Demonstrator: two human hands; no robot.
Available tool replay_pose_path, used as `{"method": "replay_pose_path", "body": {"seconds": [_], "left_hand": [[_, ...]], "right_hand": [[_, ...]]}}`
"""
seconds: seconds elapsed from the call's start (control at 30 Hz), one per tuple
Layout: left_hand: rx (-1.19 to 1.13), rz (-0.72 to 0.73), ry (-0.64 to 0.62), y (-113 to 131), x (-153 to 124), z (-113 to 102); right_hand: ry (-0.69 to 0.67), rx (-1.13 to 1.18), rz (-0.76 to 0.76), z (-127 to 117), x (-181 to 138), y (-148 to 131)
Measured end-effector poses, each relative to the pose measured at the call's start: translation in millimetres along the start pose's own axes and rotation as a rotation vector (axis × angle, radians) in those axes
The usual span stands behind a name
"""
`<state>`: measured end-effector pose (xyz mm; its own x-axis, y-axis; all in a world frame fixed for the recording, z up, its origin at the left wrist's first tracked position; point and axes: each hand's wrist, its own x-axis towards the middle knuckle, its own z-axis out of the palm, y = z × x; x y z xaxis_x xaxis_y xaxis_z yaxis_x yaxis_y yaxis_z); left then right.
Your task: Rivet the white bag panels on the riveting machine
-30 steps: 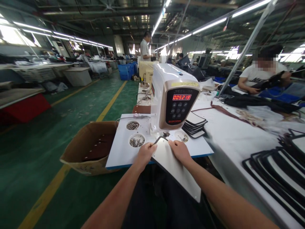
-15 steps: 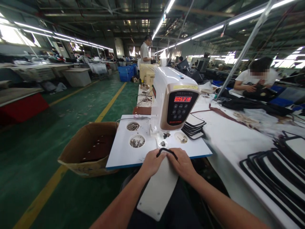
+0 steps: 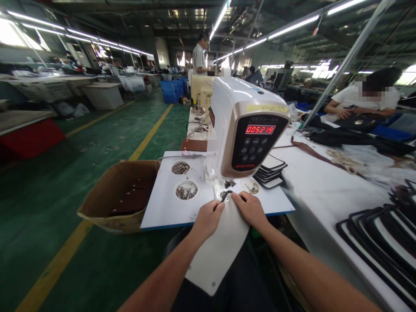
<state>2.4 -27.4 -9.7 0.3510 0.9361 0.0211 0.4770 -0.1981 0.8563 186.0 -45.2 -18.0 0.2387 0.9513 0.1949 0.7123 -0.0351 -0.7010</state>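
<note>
A long pale panel with a black-edged end (image 3: 218, 249) stretches from the machine's base down over my lap, with small metal fittings at its near corners. My left hand (image 3: 209, 216) pinches the left edge of its far end. On the opposite edge, my right hand (image 3: 251, 210) grips it with the thumb on top. The far end lies at the lower die, beneath the head of the white riveting machine (image 3: 255, 138), whose red display reads 005219. Round wells of small metal parts (image 3: 186, 190) are set into the white work board (image 3: 159, 212).
At the left stands a cardboard box (image 3: 113, 221) with dark brown pieces inside. Black-edged panels (image 3: 380, 242) are piled on the right-hand table, and a smaller stack (image 3: 269, 173) sits beside the machine. A co-worker (image 3: 364, 102) sits at the right; another person (image 3: 199, 58) stands behind the machine.
Both hands have moved the panel's far end forward onto the lower die. My hands are now farther apart, and a fitting shows near that end. The view has shifted slightly.
</note>
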Motion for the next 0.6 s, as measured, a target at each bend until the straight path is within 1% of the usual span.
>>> {"method": "replay_pose_path", "body": {"seconds": [0.13,0.27,0.4,0.6], "left_hand": [[0.051,-0.012,0.043,1,11,-4],[0.103,-0.036,0.079,-3,24,-7],[0.093,-0.052,0.059,-8,33,-6],[0.050,-0.065,0.017,-8,33,-6]], "right_hand": [[0.019,0.010,0.000,3,16,-2],[0.007,-0.033,0.003,8,31,-4],[-0.025,-0.060,0.006,11,39,-2],[-0.061,-0.049,0.034,11,39,2]]}}
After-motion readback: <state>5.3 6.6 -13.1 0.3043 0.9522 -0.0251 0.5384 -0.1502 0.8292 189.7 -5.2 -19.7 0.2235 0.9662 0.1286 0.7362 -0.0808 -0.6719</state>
